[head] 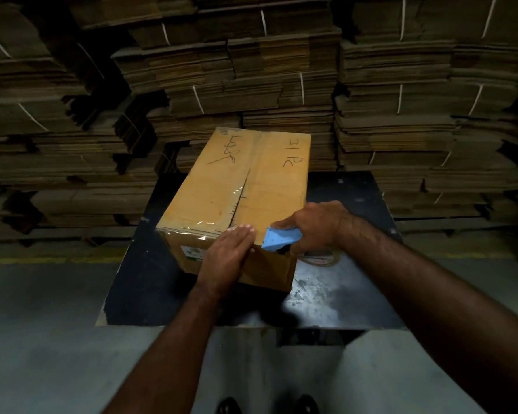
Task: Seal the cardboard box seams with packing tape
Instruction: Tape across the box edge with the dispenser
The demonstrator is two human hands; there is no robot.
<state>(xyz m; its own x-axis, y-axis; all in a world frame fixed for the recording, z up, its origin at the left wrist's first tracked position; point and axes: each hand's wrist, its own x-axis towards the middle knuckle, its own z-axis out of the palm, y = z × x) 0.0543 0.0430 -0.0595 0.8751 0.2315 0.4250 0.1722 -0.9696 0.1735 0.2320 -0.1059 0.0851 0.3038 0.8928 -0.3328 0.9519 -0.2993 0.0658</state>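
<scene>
Head view, from left to right: stacks of flattened cartons (57, 130) fill the background, and the cardboard box (222, 186) sits on a dark surface (341, 288). The left hand (226, 255) lies flat with straight fingers (243, 230) on the box's near top edge, likely pressing clear packing tape (198, 222) down over the seam. Just beside it, the right hand (314, 225) grips a blue tape dispenser (277, 239), its roll (323, 258) hanging below, probably to pull tape along the near edge.
</scene>
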